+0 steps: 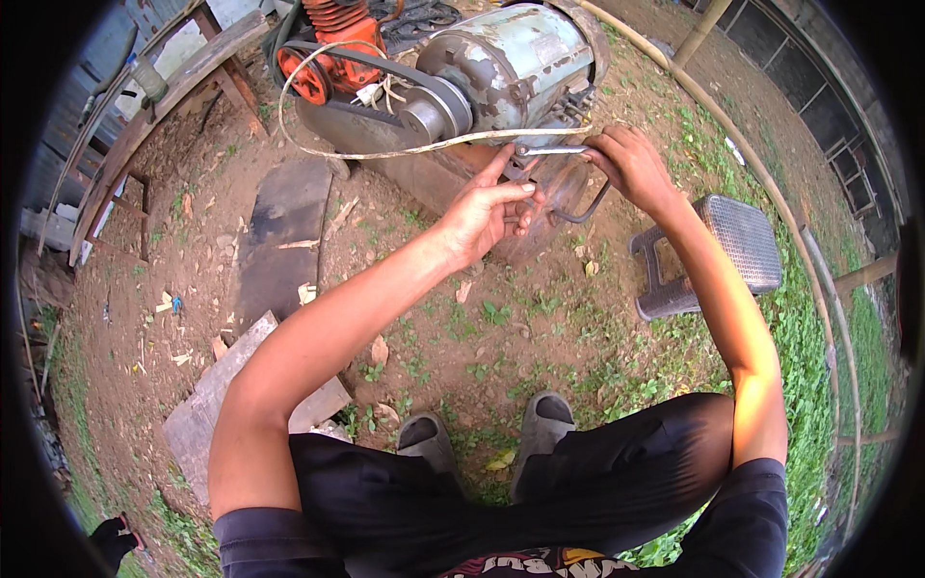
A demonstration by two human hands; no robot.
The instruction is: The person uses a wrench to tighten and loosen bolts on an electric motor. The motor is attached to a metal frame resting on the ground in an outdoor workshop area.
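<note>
Centrally, a wrench [557,150] lies just below the motor, at the base's near edge, its long axis running roughly from 9 to 3 o'clock. The right grip [631,166] is the nearer one: its fingers are closed on the wrench's 3 o'clock end, so that the shaft extends from it toward 9 o'clock. The left grip [485,214] is loosely open, palm upward, thumb and index finger spread and the other fingers curled; the wrench lies from it toward 1 to 2 o'clock. Its index fingertip points at the wrench's 9 o'clock end; whether the two touch cannot be told. The fitting at that end is likewise too small to identify.

Outward from the wrench, a pale cord [366,155] passes just on its 12 o'clock side. The motor [511,63], its paint flaking, stands toward 11 to 12 o'clock above a brown tank [385,170]. Near 10 o'clock, a belt [390,67] links the motor's pulley [421,119] to an orange pump [337,48]. A stool [742,252] stands at 4 o'clock, beyond the right forearm; two slippers [549,429] rest at 6. A dark sheet [284,226] lies on the soil between 8 and 9, and a wooden tabletop [207,63] stands between 9 and 10.
</note>
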